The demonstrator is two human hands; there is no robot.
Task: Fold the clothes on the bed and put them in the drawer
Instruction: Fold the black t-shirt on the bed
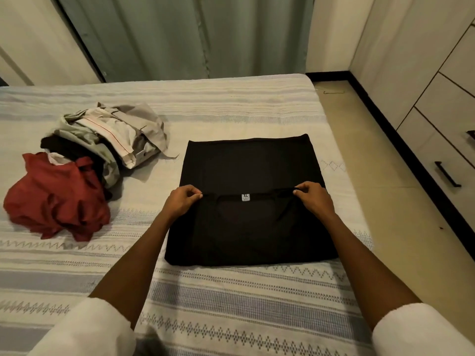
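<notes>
A black garment (248,163) lies flat on the striped bed (231,299), partly folded into a rectangle, with a white "XL" label showing at the collar edge in the middle. My left hand (181,201) pinches that collar edge on its left side. My right hand (312,197) pinches the same edge on its right side. A heap of unfolded clothes sits at the left of the bed: a red garment (55,199) in front, and grey and beige garments (113,132) with a dark piece behind it.
A white drawer unit (442,119) with dark handles stands along the right wall, its drawers shut. A strip of tiled floor (380,176) separates it from the bed. Green curtains (180,37) hang behind the bed.
</notes>
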